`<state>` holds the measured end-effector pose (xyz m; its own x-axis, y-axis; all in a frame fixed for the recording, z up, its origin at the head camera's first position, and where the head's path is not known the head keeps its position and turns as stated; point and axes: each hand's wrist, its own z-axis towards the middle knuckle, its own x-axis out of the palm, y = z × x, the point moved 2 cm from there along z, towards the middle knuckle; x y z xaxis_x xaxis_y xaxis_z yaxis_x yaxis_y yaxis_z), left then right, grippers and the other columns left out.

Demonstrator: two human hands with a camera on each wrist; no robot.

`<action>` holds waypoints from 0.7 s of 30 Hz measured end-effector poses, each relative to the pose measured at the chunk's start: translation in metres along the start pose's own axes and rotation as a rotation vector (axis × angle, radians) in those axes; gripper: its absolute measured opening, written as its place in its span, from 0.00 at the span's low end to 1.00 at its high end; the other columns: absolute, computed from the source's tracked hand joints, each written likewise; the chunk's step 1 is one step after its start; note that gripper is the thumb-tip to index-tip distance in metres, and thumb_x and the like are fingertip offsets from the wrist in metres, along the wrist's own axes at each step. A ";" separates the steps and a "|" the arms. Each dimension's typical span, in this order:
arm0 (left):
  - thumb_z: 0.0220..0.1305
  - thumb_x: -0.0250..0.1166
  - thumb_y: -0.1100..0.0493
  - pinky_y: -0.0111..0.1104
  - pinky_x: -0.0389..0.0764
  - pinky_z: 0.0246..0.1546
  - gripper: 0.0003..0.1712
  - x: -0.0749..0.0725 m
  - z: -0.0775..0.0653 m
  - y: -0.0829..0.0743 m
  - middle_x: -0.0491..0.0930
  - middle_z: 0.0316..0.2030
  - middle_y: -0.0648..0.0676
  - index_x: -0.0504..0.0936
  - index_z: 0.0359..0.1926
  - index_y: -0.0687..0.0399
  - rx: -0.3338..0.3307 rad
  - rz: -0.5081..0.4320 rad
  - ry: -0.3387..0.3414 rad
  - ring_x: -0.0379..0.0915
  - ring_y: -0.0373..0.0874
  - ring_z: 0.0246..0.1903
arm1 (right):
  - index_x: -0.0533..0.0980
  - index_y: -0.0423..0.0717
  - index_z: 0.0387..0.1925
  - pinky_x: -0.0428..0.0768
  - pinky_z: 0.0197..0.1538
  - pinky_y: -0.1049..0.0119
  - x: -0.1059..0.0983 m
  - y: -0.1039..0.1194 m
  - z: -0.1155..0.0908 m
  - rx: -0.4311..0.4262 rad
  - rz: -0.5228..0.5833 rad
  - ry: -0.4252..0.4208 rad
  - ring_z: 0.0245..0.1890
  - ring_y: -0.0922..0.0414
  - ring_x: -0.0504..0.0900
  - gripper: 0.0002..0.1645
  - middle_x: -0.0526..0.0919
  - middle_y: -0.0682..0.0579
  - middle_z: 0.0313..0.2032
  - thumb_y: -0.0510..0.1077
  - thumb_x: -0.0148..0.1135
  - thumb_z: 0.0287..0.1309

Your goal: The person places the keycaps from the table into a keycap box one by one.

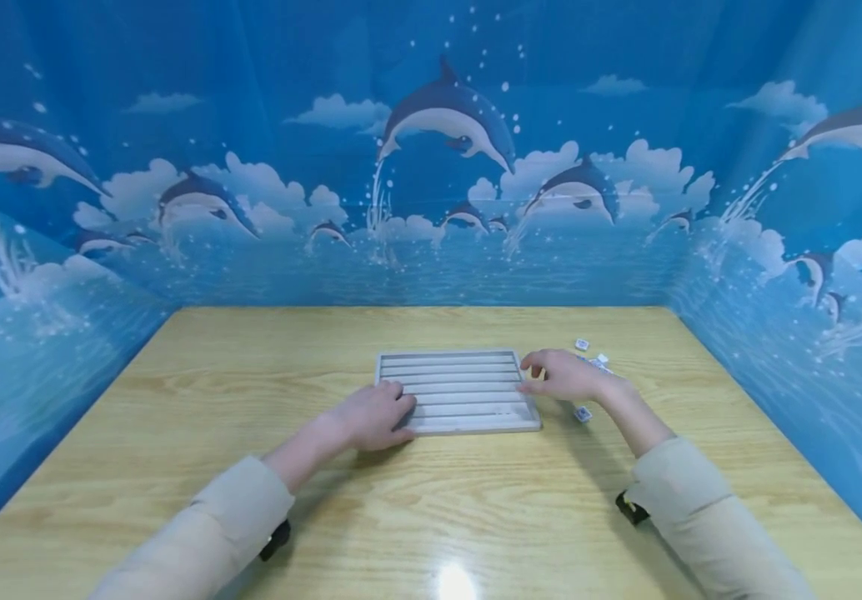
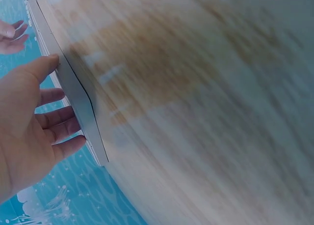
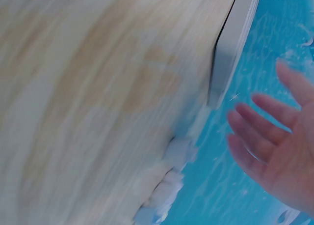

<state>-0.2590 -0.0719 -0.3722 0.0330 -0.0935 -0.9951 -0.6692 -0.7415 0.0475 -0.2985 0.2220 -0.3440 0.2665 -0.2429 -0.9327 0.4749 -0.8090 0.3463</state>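
A pale grey rectangular tray (image 1: 449, 377) with several parallel ridges lies on the table. At its near left corner, my left hand (image 1: 377, 417) holds the frame. The left wrist view shows the thumb (image 2: 49, 63) against the near side of the tray (image 2: 81, 95) and the fingers over the left end. Beside the right end hovers my right hand (image 1: 564, 375), its fingers spread and nothing between them in the right wrist view. Several small white tiles with blue markings lie around and behind that hand, such as a near tile (image 1: 583, 414) and a far tile (image 1: 582, 344).
The wood-grain table (image 1: 401, 517) extends around the tray. Blue curtains (image 1: 251, 275) printed with dolphins stand at the back and both sides. The right wrist view has blurred tiles (image 3: 164, 193) on the table near the tray's end.
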 end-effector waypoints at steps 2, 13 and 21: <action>0.62 0.57 0.41 0.40 0.72 0.44 0.28 0.000 -0.001 -0.001 0.71 0.40 0.55 0.73 0.54 0.56 0.004 0.002 -0.006 0.68 0.48 0.42 | 0.72 0.32 0.52 0.76 0.41 0.54 -0.005 -0.008 0.000 0.043 -0.045 -0.078 0.40 0.48 0.78 0.27 0.79 0.42 0.41 0.49 0.58 0.60; 0.63 0.58 0.44 0.40 0.73 0.41 0.26 -0.002 -0.005 -0.002 0.71 0.39 0.55 0.73 0.53 0.58 0.011 0.010 -0.022 0.68 0.48 0.40 | 0.71 0.26 0.49 0.75 0.43 0.46 -0.029 -0.055 0.010 0.325 -0.112 -0.227 0.45 0.38 0.75 0.20 0.74 0.30 0.46 0.38 0.52 0.60; 0.63 0.58 0.46 0.41 0.73 0.38 0.23 -0.001 -0.006 -0.002 0.70 0.37 0.55 0.73 0.49 0.60 0.037 0.035 -0.052 0.68 0.49 0.39 | 0.70 0.26 0.48 0.74 0.47 0.46 -0.028 -0.081 0.024 0.401 -0.228 -0.136 0.46 0.36 0.74 0.17 0.74 0.29 0.46 0.33 0.51 0.58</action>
<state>-0.2533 -0.0739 -0.3712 -0.0285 -0.0833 -0.9961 -0.6966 -0.7130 0.0796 -0.3642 0.2814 -0.3487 0.0680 -0.0817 -0.9943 0.1402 -0.9860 0.0906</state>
